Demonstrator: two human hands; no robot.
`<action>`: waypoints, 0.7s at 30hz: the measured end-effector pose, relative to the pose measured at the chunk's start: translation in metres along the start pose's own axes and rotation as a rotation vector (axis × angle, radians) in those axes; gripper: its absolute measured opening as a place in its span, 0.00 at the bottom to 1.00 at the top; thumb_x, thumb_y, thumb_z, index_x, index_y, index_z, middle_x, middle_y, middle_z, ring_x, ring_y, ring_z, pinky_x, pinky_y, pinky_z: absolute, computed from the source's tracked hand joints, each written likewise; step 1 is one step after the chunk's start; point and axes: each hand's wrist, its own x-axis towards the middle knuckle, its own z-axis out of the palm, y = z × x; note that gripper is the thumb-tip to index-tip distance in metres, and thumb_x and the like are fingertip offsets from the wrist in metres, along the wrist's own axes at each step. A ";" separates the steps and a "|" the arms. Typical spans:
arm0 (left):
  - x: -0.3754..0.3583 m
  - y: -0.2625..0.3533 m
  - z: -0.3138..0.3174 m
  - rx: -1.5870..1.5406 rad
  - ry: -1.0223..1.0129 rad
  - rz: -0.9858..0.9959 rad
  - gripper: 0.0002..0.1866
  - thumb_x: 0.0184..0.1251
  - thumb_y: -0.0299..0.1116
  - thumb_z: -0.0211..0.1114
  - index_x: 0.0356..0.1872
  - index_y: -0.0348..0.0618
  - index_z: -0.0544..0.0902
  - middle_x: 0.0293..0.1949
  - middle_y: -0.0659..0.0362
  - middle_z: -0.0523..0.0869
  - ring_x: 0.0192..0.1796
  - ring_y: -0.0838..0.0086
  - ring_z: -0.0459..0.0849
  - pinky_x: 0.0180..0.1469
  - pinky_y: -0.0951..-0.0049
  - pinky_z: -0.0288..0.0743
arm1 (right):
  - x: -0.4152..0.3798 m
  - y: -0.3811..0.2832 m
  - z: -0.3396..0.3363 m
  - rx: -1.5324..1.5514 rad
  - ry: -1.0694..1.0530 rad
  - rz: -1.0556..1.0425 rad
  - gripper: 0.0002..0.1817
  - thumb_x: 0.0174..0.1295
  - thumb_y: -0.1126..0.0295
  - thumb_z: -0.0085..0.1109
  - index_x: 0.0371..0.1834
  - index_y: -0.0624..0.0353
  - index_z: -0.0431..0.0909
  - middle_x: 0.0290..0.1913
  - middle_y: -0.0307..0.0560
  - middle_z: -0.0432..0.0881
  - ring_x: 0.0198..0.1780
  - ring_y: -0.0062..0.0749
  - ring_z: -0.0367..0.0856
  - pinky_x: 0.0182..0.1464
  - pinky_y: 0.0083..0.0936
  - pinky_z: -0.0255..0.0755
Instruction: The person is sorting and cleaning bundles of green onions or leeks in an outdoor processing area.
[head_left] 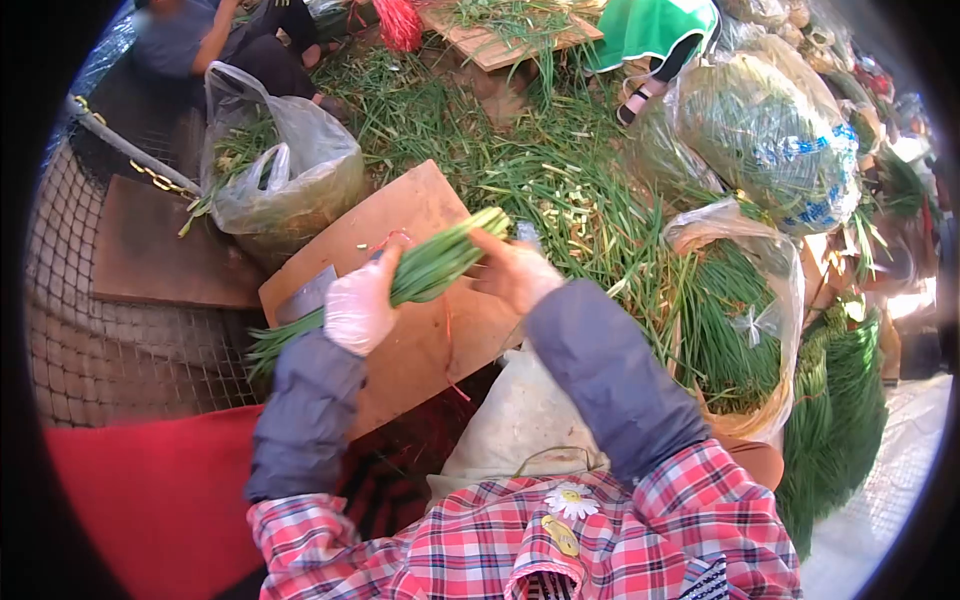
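Note:
A bundle of long green stalks is held over a brown board, its pale cut ends to the upper right and its leafy tips hanging at the lower left. My left hand, in a thin whitish glove, is wrapped round the middle of the bundle. At the pale end, the fingers of my right hand close on the stalks. A metal blade lies on the board behind my left wrist. Red string trails down the board.
Loose green stalks cover the ground ahead. A plastic bag of greens stands at left, an open bag of stalks at right, a large wrapped bundle behind it. Two other people sit at the far side, near another board.

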 end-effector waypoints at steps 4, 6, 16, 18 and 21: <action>0.020 -0.012 0.075 -0.004 -0.168 -0.031 0.37 0.40 0.27 0.68 0.60 0.49 0.68 0.39 0.50 0.81 0.39 0.55 0.81 0.38 0.59 0.76 | -0.062 -0.047 -0.072 -0.632 0.301 -0.081 0.35 0.62 0.61 0.54 0.69 0.66 0.54 0.63 0.57 0.67 0.59 0.42 0.74 0.58 0.35 0.68; 0.022 -0.011 0.085 0.014 -0.207 -0.024 0.40 0.40 0.29 0.69 0.62 0.49 0.67 0.45 0.50 0.79 0.45 0.55 0.80 0.42 0.59 0.76 | -0.097 -0.056 -0.107 -0.516 0.396 -0.096 0.34 0.63 0.62 0.53 0.70 0.64 0.54 0.58 0.52 0.73 0.56 0.38 0.76 0.54 0.31 0.69; 0.031 0.010 0.043 -0.022 -0.262 0.021 0.48 0.38 0.29 0.71 0.67 0.39 0.59 0.66 0.46 0.62 0.69 0.46 0.57 0.69 0.53 0.54 | -0.241 0.029 -0.460 -0.828 1.113 -0.252 0.20 0.54 0.66 0.62 0.52 0.56 0.78 0.39 0.47 0.82 0.39 0.30 0.81 0.40 0.27 0.73; 0.051 0.061 0.031 -0.279 -0.147 0.140 0.36 0.43 0.25 0.67 0.60 0.37 0.69 0.62 0.46 0.69 0.67 0.48 0.62 0.68 0.53 0.56 | -0.245 0.000 -0.439 -1.189 1.232 -0.183 0.17 0.52 0.67 0.60 0.47 0.53 0.80 0.40 0.51 0.82 0.41 0.37 0.81 0.42 0.31 0.74; 0.095 0.168 0.033 -0.443 -0.192 0.423 0.26 0.46 0.23 0.64 0.53 0.37 0.75 0.56 0.49 0.75 0.63 0.50 0.67 0.66 0.54 0.59 | -0.219 -0.034 -0.395 -1.582 1.054 -0.087 0.19 0.49 0.66 0.60 0.47 0.50 0.78 0.41 0.54 0.81 0.47 0.47 0.79 0.49 0.38 0.73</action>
